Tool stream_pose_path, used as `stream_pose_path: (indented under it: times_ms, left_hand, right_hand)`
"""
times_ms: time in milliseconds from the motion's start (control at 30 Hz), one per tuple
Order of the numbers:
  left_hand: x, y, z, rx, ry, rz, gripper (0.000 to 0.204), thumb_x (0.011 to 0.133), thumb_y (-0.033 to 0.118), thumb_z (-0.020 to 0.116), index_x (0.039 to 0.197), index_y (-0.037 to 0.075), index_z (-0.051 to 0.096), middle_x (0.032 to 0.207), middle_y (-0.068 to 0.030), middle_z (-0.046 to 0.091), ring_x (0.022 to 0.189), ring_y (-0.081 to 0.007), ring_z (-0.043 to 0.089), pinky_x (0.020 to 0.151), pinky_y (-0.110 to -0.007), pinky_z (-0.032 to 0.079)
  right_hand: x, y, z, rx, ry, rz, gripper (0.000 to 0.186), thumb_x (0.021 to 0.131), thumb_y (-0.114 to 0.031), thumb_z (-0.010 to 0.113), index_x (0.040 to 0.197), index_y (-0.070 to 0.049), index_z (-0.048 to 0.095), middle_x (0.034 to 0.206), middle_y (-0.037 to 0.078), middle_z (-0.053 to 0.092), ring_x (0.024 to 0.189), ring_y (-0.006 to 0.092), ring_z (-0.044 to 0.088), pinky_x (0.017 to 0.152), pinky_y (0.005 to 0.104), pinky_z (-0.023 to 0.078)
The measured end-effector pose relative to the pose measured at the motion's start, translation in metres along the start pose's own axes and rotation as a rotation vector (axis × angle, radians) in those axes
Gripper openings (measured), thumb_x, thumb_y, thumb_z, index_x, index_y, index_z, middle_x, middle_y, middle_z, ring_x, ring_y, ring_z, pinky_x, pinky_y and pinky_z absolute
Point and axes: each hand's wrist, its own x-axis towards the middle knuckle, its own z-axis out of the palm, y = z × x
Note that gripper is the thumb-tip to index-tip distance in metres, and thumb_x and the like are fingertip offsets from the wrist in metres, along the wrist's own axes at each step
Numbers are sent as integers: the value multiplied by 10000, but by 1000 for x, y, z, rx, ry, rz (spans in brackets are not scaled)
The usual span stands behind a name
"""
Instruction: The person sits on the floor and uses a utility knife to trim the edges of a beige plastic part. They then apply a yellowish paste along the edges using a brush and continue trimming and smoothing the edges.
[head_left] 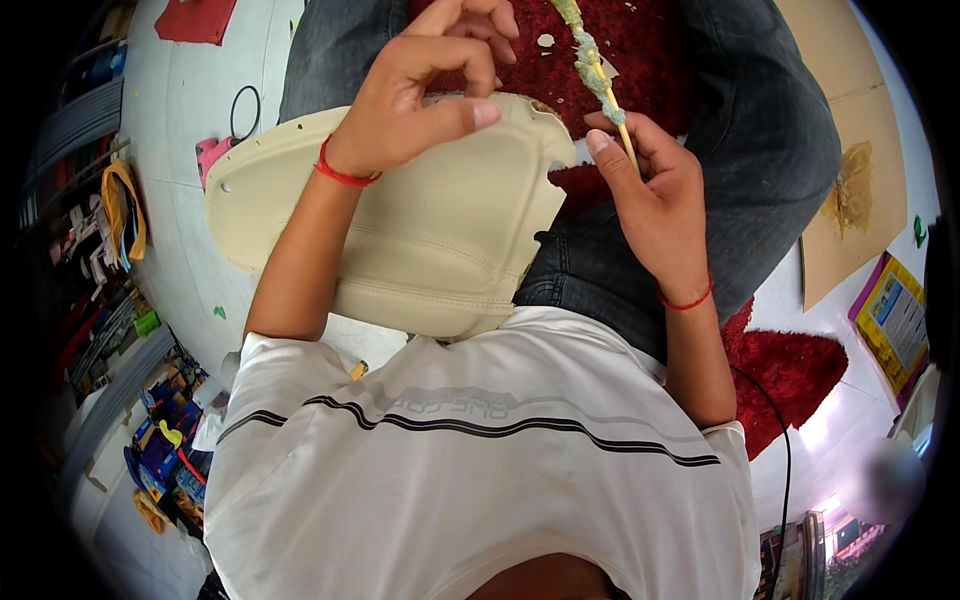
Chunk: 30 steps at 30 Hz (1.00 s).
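Note:
A beige stitched leather cover (430,230) lies across my lap, over dark jeans (770,130). My left hand (430,90) rests on its far edge, thumb pressed on the material and fingers curled above it. My right hand (650,190) holds a thin wooden stick (600,75) whose upper part is coated with greenish-yellow glue. The stick points away from me, just right of the cover's notched edge. Both wrists carry a red thread band.
A red rug (800,365) lies under me. Brown cardboard (850,190) with a glue stain sits at right, next to a colourful booklet (893,320). A black ring (245,110) and a pink scrap (210,155) lie on the pale floor at left, beside cluttered shelves (100,260).

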Motion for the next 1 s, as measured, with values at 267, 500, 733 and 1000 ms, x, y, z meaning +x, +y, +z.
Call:
stream_pose_path:
  times_ms: [267, 500, 733, 1000]
  left_hand:
    - [-5, -11, -6, -48, 41, -300, 108, 973, 25, 662, 1066, -16, 697, 1069, -65, 697, 976, -102, 662, 884, -270, 558]
    - [0, -6, -5, 23, 155, -364, 224, 939, 184, 785, 825, 50, 647, 823, -37, 734, 775, -90, 700, 721, -252, 580]
    - [6, -12, -7, -138, 101, -319, 191, 968, 204, 742, 901, 46, 659, 907, -75, 756, 854, -118, 724, 796, -257, 578]
    - [17, -14, -8, -14, 114, -360, 340, 953, 285, 766, 823, -1, 635, 864, -126, 760, 772, -165, 742, 717, -290, 599]
  right_hand:
    - [-2, -9, 4, 122, 111, 46, 80, 960, -72, 738, 964, 6, 726, 673, -89, 519, 620, -23, 393, 538, 192, 287]
    - [-2, -7, 0, 149, 136, 68, 257, 953, -155, 780, 765, -46, 642, 604, -102, 438, 549, -11, 340, 491, 215, 237]
    - [-1, -6, 11, 336, 155, 244, 305, 1063, -261, 622, 1095, 27, 716, 682, -47, 497, 532, 22, 382, 465, 213, 273]
    - [-7, 16, 16, 350, 115, 238, 542, 1123, -395, 457, 1422, 49, 541, 710, -46, 443, 529, 6, 325, 451, 197, 222]
